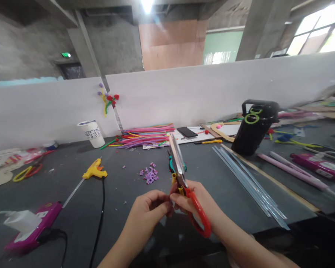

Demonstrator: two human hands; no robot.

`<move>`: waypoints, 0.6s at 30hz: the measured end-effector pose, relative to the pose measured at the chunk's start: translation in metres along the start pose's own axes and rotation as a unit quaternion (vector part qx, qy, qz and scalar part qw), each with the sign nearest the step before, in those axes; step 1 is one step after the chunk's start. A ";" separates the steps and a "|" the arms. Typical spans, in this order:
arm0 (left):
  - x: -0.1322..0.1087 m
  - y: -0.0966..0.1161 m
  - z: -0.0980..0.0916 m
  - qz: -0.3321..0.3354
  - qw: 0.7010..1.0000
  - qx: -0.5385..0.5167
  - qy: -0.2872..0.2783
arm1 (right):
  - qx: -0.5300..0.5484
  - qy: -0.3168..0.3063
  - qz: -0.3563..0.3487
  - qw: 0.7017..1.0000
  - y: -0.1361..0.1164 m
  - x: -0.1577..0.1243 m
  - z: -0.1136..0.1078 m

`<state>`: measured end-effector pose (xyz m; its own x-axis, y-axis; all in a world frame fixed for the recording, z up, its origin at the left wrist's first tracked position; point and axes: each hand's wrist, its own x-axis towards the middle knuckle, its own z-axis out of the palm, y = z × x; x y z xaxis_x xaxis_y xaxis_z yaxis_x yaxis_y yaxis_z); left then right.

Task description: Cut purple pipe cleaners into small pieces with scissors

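Head view: right hand grips the red-handled scissors, blades near-closed and aimed away. Left hand is pinched tight at their pivot, apparently steadying a yellow piece. Purple offcuts lie left of the scissors, a pipe-cleaner bundle beyond.

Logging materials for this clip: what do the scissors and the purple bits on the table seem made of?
Scissors in the right hand: blades look like bare metal, grey with a sheen; the grip looks like glossy red plastic. Purple bits: probably soft chenille fibre, matte and fuzzy, but too small to confirm.
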<state>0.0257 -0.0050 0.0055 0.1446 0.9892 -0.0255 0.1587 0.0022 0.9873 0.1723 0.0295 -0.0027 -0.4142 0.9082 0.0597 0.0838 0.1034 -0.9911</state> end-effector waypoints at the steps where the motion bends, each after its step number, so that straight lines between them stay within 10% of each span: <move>1: 0.000 -0.001 0.000 0.004 1.000 0.021 -0.001 | -0.023 0.002 -0.006 1.000 -0.001 -0.001 0.000; 10: 0.002 -0.002 0.001 0.033 0.987 0.154 0.013 | -0.214 0.049 -0.033 0.975 0.003 0.002 -0.005; 18: 0.008 -0.020 -0.014 0.049 0.983 0.174 0.044 | -0.485 0.131 -0.031 0.864 0.024 0.014 -0.024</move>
<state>0.0097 0.0051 -0.0117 0.0926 0.9911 0.0957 0.4748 -0.1284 0.8707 0.1899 0.0541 -0.0228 -0.2373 0.9360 0.2599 0.8410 0.3318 -0.4273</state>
